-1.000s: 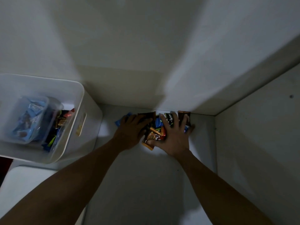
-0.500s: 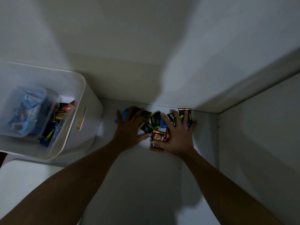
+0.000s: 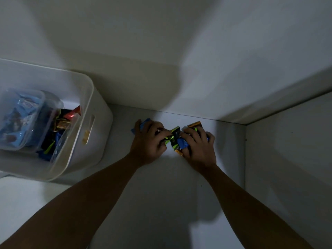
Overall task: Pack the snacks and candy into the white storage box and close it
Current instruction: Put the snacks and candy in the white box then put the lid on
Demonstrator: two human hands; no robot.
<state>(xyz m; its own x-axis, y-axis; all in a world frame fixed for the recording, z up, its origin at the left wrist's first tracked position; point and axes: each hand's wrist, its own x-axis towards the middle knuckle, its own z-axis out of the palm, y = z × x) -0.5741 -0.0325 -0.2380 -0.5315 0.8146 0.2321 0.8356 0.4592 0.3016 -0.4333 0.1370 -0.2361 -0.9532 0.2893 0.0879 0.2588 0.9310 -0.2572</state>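
1. Your left hand [image 3: 147, 141] and right hand [image 3: 199, 150] sit side by side, fingers curled round one pile of snack packets [image 3: 177, 139].
2. Pile lies on the shelf floor [image 3: 170, 194], right of the white storage box [image 3: 100, 112], apart from it.
3. Box open at top, part filled.
4. Next carry likely goes left; your left hand is nearer the box.

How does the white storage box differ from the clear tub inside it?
The white storage box is opaque with a handle slot; the clear tub is see-through. The box is larger; the tub sits inside it. Both hold wrapped snacks.
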